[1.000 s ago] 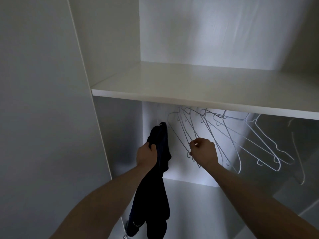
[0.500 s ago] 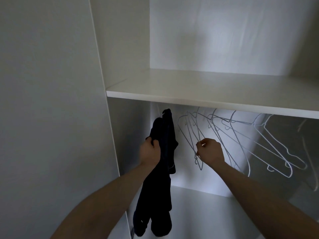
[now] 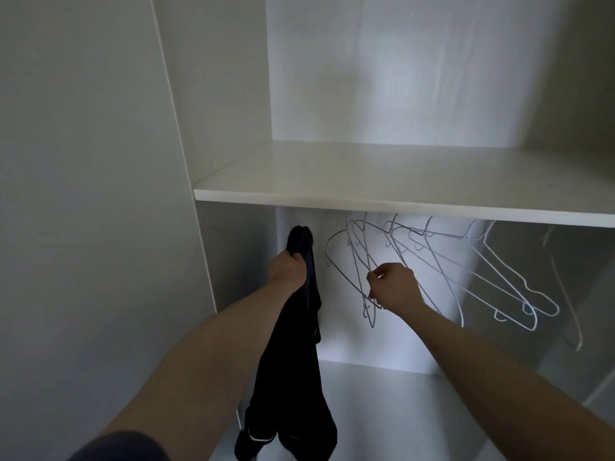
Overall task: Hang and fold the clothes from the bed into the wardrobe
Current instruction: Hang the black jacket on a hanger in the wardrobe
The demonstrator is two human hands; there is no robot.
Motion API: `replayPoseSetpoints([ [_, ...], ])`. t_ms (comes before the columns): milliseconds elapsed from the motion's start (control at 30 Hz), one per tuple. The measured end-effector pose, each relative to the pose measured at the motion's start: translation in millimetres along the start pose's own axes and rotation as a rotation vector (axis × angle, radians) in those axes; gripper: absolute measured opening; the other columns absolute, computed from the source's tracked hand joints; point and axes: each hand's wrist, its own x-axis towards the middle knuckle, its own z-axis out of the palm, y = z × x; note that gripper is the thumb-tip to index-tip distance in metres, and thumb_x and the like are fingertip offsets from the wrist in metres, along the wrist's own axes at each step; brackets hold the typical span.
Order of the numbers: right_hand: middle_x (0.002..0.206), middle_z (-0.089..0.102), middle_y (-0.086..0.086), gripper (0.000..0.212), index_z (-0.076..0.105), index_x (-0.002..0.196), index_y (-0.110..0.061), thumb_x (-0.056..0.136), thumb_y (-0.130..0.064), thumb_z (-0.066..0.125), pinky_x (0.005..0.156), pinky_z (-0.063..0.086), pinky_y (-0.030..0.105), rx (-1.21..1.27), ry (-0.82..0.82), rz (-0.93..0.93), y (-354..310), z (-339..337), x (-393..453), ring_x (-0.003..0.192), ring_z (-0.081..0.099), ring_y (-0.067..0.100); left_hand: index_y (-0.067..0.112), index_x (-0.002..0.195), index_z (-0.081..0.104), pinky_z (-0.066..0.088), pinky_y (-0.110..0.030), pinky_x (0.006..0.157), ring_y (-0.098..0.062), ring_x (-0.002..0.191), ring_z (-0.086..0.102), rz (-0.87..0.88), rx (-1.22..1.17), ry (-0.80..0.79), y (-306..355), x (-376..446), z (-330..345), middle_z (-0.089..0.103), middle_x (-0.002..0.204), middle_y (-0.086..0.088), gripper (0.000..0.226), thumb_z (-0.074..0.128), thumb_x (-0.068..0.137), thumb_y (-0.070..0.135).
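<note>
Dark garment (image 3: 293,354) hangs lengthwise downward, left grip (image 3: 288,269) clamped; right grip (image 3: 394,287) pinches hanger (image 3: 357,277).

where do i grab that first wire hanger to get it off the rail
Grip the leftmost hanger on its sloping wire arm, coming from the front and right, where the right hand already pinches it. It hangs tilted and tangled with its neighbours, and its hook is hidden behind the shelf, so lift upward.

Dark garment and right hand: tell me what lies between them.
In the head view, only the wire hangers' leftmost loops and bare wardrobe back panel separate the dark garment from the right hand.
</note>
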Motion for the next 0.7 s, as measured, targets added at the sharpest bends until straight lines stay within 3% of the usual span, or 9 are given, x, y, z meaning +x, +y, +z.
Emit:
replayPoseSetpoints([
  [167,0.064,0.074,0.006,0.028,0.073,0.089,0.0,0.099,-0.019,0.055,0.065,0.062,0.034,0.012,0.01,-0.02,-9,6,-1,0.057,0.07,0.011,0.003,0.123,0.059,0.045,-0.031,0.074,-0.033,0.098,0.065,-0.016,0.066,-0.083,-12,-2,-5,0.066,0.117,-0.018,0.041,0.036,0.107,0.033],
  [267,0.062,0.072,0.007,0.027,0.072,0.087,-0.001,0.098,-0.018,0.055,0.068,0.063,0.042,0.084,0.025,-0.021,-20,15,-4,0.06,0.072,0.021,0.004,0.123,0.06,0.045,-0.029,0.068,-0.031,0.099,0.067,0.005,0.12,-0.173,-18,-3,-13,0.067,0.116,-0.017,0.046,0.04,0.106,0.041],
  [467,0.068,0.072,0.011,0.026,0.07,0.092,-0.002,0.099,-0.021,0.055,0.064,0.062,0.043,0.117,0.006,-0.014,-30,24,-27,0.059,0.071,0.025,0.008,0.129,0.059,0.048,-0.026,0.06,-0.024,0.085,0.066,-0.003,0.214,-0.25,-24,-18,-33,0.068,0.117,-0.013,0.043,0.053,0.101,0.04],
  [600,0.071,0.073,0.005,0.021,0.072,0.103,-0.012,0.101,-0.024,0.055,0.064,0.063,0.037,0.132,0.014,0.018,-27,6,-42,0.057,0.07,0.019,0.015,0.134,0.055,0.052,-0.027,0.078,-0.026,0.103,0.066,-0.031,0.151,-0.277,-24,-34,-37,0.063,0.13,-0.009,0.043,0.059,0.097,0.037],
  [700,0.069,0.072,0.003,0.022,0.073,0.102,-0.011,0.103,-0.024,0.054,0.063,0.063,0.034,0.057,0.008,-0.002,-25,-14,-36,0.055,0.07,0.015,0.02,0.126,0.057,0.052,-0.03,0.089,-0.025,0.107,0.064,-0.032,0.158,-0.25,-17,-51,-37,0.065,0.125,-0.005,0.034,0.061,0.093,0.03],
])
